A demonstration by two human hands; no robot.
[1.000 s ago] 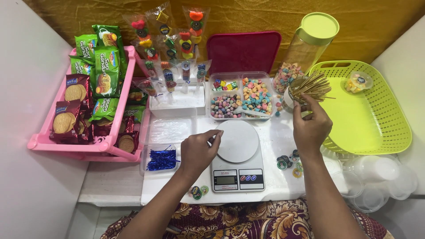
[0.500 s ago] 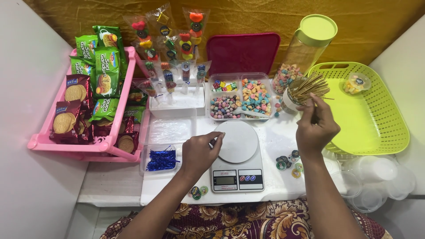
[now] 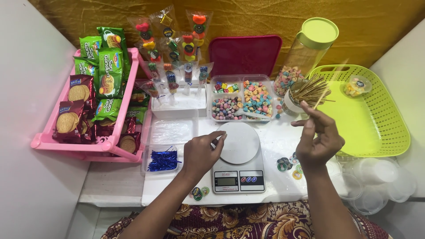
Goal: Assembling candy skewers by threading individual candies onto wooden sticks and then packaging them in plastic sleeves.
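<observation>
The right hand [image 3: 319, 140] is raised above the table, its thumb and forefinger pinching one thin wooden stick [image 3: 319, 99] that slants up toward the cup [image 3: 292, 102] of sticks just beyond the fingertips; the other fingers curl loosely toward the palm. The left hand [image 3: 201, 152] rests at the left edge of the scale [image 3: 239, 158], fingers bent and drawn together, fingertips touching the rim of the round white plate; whether they hold anything small cannot be told.

Behind the scale sits a clear tray [image 3: 241, 98] of coloured candies. To its right, behind the cup, stands a tall jar [image 3: 305, 55] with a green lid, part filled with candy. A green basket [image 3: 369, 113] lies to the right of the hand, with a small tub inside it. Round stickers [image 3: 287, 163] lie on the table under the right wrist. Left of the left hand is a small box of blue ties [image 3: 163, 159], and further left a pink rack [image 3: 88, 148] of biscuit packs. Wrapped candy skewers [image 3: 172, 66] stand at the back.
</observation>
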